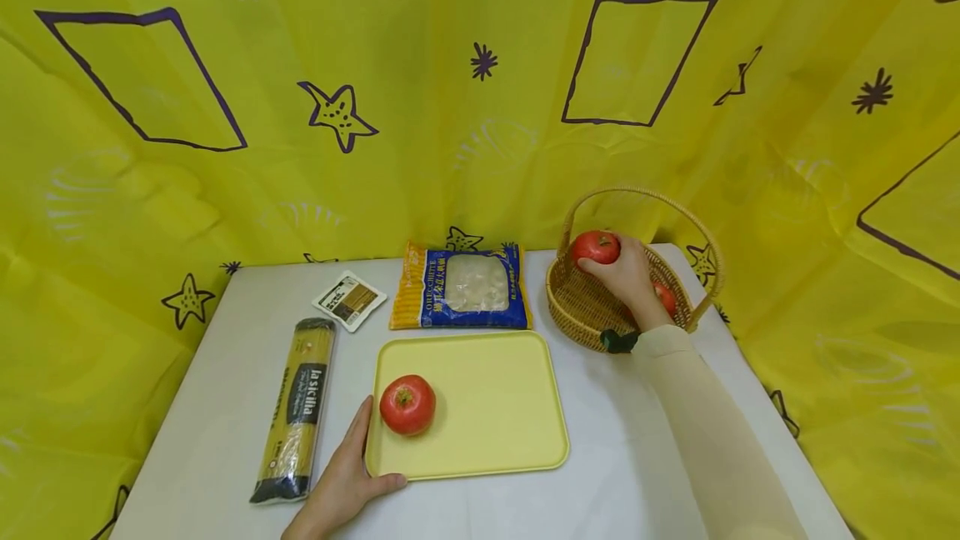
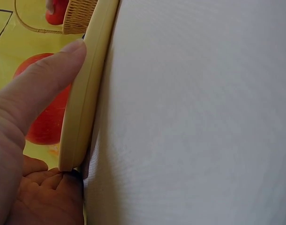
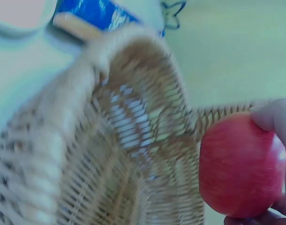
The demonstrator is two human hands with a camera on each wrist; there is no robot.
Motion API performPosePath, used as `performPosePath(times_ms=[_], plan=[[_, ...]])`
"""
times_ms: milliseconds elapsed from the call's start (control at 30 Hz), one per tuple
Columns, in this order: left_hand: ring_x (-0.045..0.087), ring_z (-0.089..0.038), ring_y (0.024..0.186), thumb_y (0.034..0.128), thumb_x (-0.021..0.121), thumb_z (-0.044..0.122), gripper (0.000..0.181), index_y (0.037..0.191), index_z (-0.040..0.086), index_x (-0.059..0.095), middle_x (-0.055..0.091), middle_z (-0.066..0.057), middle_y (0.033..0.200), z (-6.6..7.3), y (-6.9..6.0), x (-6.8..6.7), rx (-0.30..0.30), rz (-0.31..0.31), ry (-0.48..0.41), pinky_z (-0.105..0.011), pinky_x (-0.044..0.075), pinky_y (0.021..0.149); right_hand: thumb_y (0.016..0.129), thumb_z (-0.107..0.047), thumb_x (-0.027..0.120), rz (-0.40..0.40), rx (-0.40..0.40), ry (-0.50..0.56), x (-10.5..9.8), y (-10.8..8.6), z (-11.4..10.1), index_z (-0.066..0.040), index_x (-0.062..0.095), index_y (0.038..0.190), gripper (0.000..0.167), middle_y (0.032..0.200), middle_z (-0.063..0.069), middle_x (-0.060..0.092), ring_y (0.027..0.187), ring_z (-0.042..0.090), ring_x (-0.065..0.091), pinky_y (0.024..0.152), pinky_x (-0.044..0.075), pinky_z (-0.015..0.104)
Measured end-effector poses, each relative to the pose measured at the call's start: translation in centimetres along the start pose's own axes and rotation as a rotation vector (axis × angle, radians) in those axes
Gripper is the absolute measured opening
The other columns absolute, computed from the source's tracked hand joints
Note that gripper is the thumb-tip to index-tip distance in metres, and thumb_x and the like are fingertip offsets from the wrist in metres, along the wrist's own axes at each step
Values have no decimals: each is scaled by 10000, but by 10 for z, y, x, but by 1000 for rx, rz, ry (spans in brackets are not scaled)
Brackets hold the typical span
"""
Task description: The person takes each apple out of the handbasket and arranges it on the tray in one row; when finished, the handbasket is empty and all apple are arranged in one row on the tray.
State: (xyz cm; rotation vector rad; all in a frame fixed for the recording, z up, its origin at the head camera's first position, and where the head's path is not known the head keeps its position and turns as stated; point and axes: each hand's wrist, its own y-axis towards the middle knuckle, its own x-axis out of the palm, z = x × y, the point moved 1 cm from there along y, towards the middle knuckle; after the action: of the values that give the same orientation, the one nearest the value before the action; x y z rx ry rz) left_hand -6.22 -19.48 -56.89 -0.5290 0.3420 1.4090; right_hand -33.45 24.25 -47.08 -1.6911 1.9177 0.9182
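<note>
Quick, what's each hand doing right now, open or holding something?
Left hand: open, touching the corner of the yellow tray.
Right hand: closed, holding a red fruit.

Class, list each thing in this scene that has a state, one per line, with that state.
Yellow tray: flat on the white table
Tray fruit: resting, crown end up
Wicker basket: upright, uncovered
Basket fruit: inside, partly hidden
Held fruit: gripped, at the basket
Spaghetti packet: lying flat
Blue packet: lying flat
Small packet: lying flat
Left hand: touching the tray's corner
Right hand: gripping the held fruit
</note>
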Motion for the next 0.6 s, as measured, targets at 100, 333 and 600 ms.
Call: performPosePath(times_ms=[100,333,600], plan=[[145,-341,1440,598,920,401,1351,1563,29,50,99,-174,1606,1,-1,-1,3,1,-2,-281,104,1115,814,-422,757,5,3,21,-2,-8,-10,27,416,1414,823,1325,263,462,1193,433,437,980,387,581],[142,-339,1441,600,922,391,1349,1562,26,50,99,-174,1606,0,-1,-1,9,-1,-6,-114,63,1046,810,-403,776,-6,-46,145,-7,-32,-44,-20,421,1432,812,1354,228,499,1201,398,486,977,419,565],[157,-338,1438,595,925,381,1351,1559,15,53,110,-176,1604,0,-1,-1,17,4,-4,-71,62,1020,781,-239,827,-50,-148,297,-5,-61,-80,-5,424,1417,789,1375,183,469,1219,346,487,998,432,509]])
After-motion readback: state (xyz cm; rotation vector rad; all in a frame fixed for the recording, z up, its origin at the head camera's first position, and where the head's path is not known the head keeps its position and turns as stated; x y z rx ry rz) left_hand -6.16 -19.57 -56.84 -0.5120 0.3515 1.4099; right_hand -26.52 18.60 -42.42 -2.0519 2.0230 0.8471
